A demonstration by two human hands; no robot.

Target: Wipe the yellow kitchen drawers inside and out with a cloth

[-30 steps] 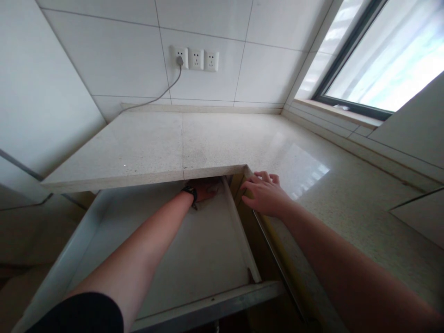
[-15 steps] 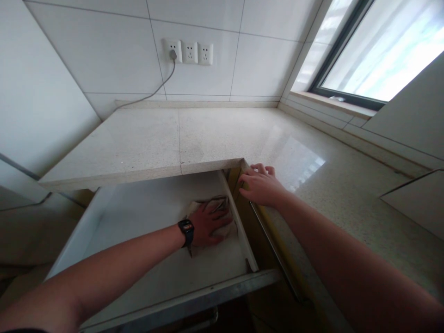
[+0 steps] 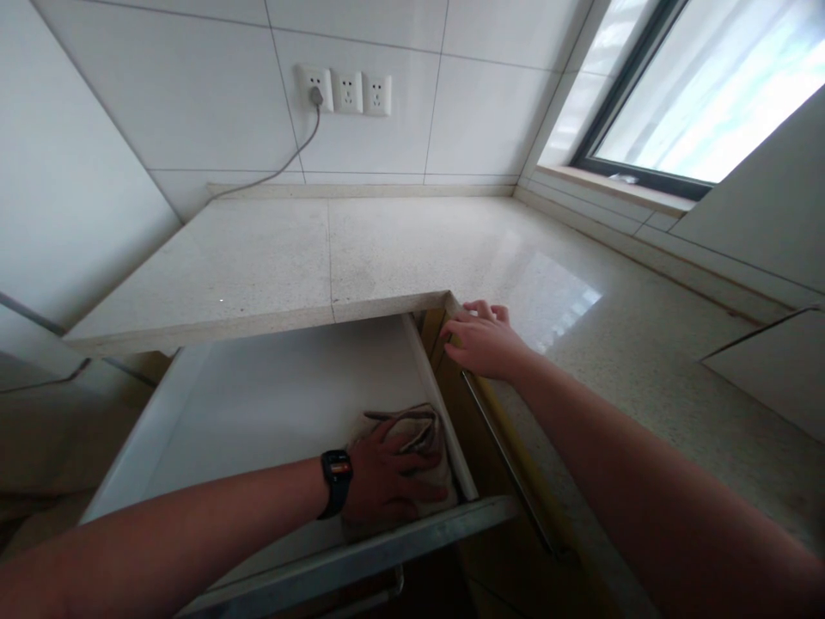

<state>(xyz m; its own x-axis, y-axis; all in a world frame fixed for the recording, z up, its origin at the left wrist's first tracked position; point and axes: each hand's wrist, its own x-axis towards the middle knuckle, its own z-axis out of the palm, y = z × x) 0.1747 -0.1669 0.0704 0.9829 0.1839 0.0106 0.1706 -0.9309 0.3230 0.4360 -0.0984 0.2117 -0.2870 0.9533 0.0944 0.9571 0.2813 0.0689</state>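
My left hand (image 3: 390,481), with a black watch (image 3: 336,483) on the wrist, lies flat with fingers spread on a crumpled beige-brown cloth (image 3: 425,423). The cloth is pressed to the floor of the pulled-out white drawer (image 3: 271,395), in its front right corner by the side wall. My right hand (image 3: 486,340) rests on the edge of the pale stone countertop (image 3: 400,245), near its inner corner. Its fingers are loosely bent and apart, and nothing shows in them.
A cabinet front with a long metal handle (image 3: 506,460) stands right of the drawer. On the tiled wall are power sockets (image 3: 348,92), one with a grey plug and cord (image 3: 284,172). A dark-framed window (image 3: 650,103) is at the upper right.
My left hand has slid the cloth toward the drawer's front, into the right corner. My right hand keeps its place on the countertop edge.
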